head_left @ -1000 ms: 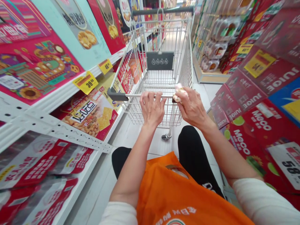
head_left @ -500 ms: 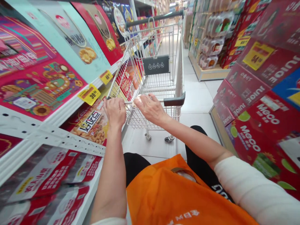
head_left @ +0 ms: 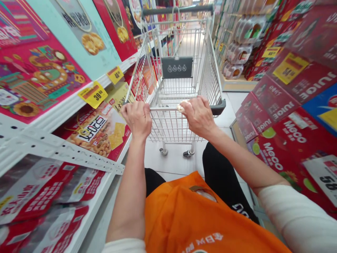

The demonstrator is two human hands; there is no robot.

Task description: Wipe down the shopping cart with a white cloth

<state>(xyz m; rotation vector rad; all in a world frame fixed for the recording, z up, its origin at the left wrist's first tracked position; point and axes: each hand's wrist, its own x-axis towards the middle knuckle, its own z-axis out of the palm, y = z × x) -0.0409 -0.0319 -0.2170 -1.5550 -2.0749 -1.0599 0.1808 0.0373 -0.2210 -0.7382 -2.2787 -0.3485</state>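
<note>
A wire shopping cart [head_left: 176,123] stands in front of me in the aisle, with a dark panel [head_left: 177,67] on its inner side. My left hand [head_left: 138,118] is wrapped round the left end of the near handle. Further right, my right hand [head_left: 198,116] grips the same handle, its fingers curled over the bar near the dark right corner piece [head_left: 219,106]. A small pale object [head_left: 181,107] shows at the right hand's finger side; what it is I cannot make out. No goods are visible in the cart.
Shelves with gift boxes [head_left: 37,73], yellow price tags [head_left: 93,94] and red snack packs [head_left: 50,186] run close along the left. Stacked red drink cartons [head_left: 286,137] line the right side. Farther ahead on the right stands a low pallet base [head_left: 238,85] with bottle packs.
My right hand has slid right along the handle, farther from my left hand. The cart now sits straighter in view, its right corner shifted right. The left shelves have moved slightly back past me.
</note>
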